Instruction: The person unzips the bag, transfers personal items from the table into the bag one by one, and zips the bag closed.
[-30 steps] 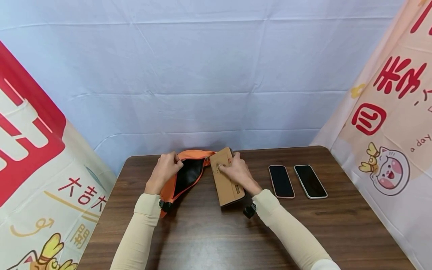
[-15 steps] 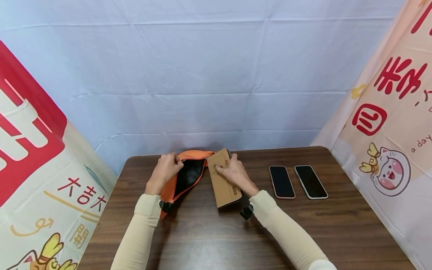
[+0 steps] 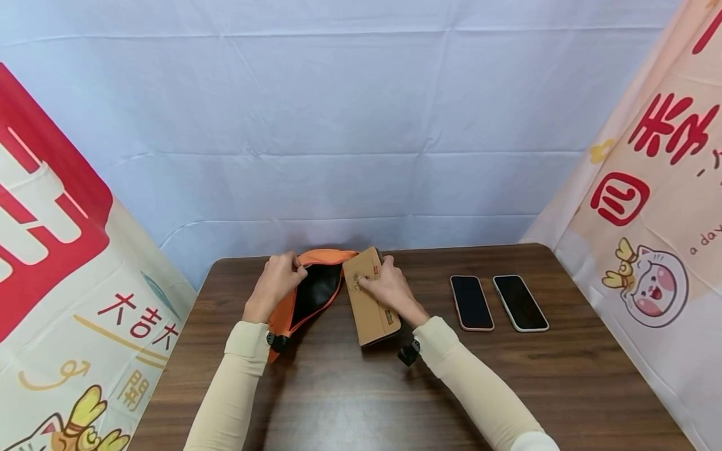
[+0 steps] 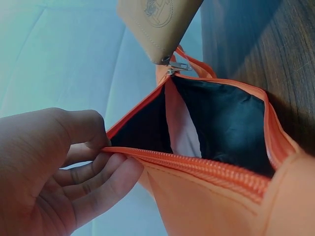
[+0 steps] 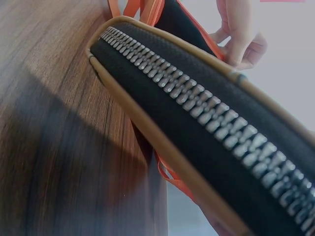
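Observation:
My left hand (image 3: 274,283) pinches the zippered edge of an orange pouch (image 4: 197,201) between thumb and fingers. The pouch gapes, showing its black lining (image 4: 226,118) and a pale patch inside. Its metal zipper pull (image 4: 178,66) sits at the far end of the mouth. My right hand (image 3: 390,289) grips a tan zip-around wallet (image 3: 366,313), thumb across its printed face. One corner of the wallet overlaps the pouch's far end in the head view. In the right wrist view the wallet's silver zipper teeth (image 5: 197,105) run closed along its black edge.
Two phones lie face up on the right of the wooden table (image 3: 361,401): one with a pinkish edge (image 3: 471,303), one with a white edge (image 3: 520,303). A white cloth (image 3: 338,125) hangs right behind the table, with printed cloths at both sides.
My right hand has moved slightly left with the wallet, bringing it closer to the pouch mouth. My left hand keeps its hold on the pouch edge.

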Motion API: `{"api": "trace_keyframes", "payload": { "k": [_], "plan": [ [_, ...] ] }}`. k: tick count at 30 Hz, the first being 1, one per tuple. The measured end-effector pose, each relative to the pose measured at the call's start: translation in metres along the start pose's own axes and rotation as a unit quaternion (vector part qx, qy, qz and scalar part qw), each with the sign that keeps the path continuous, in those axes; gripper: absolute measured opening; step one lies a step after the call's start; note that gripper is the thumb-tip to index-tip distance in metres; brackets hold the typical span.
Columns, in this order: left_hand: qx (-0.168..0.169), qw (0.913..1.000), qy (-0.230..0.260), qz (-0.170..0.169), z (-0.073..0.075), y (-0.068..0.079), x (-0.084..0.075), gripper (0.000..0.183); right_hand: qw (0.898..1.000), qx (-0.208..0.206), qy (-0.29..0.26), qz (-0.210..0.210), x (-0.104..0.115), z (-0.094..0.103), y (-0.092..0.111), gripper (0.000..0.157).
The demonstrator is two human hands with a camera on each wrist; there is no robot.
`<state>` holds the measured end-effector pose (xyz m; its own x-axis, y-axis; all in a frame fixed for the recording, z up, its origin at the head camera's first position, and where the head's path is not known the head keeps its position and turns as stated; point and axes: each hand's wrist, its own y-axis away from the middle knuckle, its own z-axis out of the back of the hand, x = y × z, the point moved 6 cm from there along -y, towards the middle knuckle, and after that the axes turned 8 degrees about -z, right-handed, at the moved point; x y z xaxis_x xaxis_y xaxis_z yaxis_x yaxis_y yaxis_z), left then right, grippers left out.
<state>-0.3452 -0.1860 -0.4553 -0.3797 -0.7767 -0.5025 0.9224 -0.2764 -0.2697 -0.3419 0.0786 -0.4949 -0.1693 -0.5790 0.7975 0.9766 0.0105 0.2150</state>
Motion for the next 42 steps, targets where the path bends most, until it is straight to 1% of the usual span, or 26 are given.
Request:
{"api": "trace_keyframes", "payload": {
  "k": [8, 12, 18, 20, 29, 36, 42],
  "plan": [
    [-0.005, 1.0, 0.002, -0.005, 0.0, 0.001, 0.0, 0.011, 1.0, 0.009, -0.012, 0.001, 0.001, -0.003, 0.001, 0.092],
    [-0.004, 1.0, 0.002, -0.006, 0.0, 0.001, 0.0, 0.011, 1.0, 0.011, -0.013, -0.002, 0.002, -0.004, 0.001, 0.091],
    [-0.001, 1.0, 0.0, -0.005, -0.001, 0.0, 0.0, 0.011, 1.0, 0.012, -0.014, 0.001, 0.004, -0.007, 0.001, 0.075],
    [0.0, 1.0, 0.0, -0.005, -0.001, -0.001, 0.0, 0.011, 1.0, 0.012, -0.015, 0.002, 0.004, -0.008, 0.001, 0.073],
    [-0.001, 1.0, -0.001, -0.005, 0.0, -0.001, 0.0, 0.013, 1.0, 0.012, -0.013, 0.009, 0.008, -0.013, 0.001, 0.071],
    [0.001, 1.0, -0.001, 0.0, 0.0, -0.001, 0.001, 0.011, 1.0, 0.018, -0.019, 0.007, 0.009, -0.018, 0.001, 0.082],
    [0.001, 1.0, 0.003, -0.001, 0.0, 0.0, 0.0, 0.012, 0.999, 0.024, -0.021, 0.009, 0.011, -0.023, 0.001, 0.071]
  ]
}}
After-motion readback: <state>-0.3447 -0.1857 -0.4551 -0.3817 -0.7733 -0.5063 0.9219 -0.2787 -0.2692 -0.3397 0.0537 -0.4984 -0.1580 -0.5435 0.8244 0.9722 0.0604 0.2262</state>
